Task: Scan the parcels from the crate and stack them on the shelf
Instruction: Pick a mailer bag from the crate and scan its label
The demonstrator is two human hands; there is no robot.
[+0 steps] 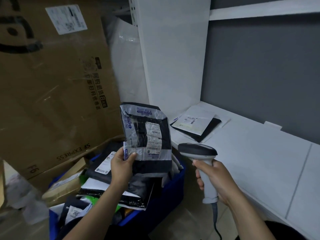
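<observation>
My left hand [122, 168] grips the lower left corner of a dark plastic parcel [147, 132] with grey tape and a white label, held upright above the blue crate [174, 191]. The crate is full of several bagged parcels and small boxes. My right hand [213, 181] grips the handle of a grey barcode scanner [199, 151], whose dark head points left toward the parcel's lower right edge. On the white shelf [251, 153] to the right lie stacked flat parcels [197, 125], a white-labelled one on top of a black one.
A big brown cardboard box [52, 84] leans at the left behind the crate. A white shelf upright [173, 58] stands behind the held parcel, with a grey wall [268, 75] behind the shelf. The scanner's cable [215, 220] hangs down by my right forearm.
</observation>
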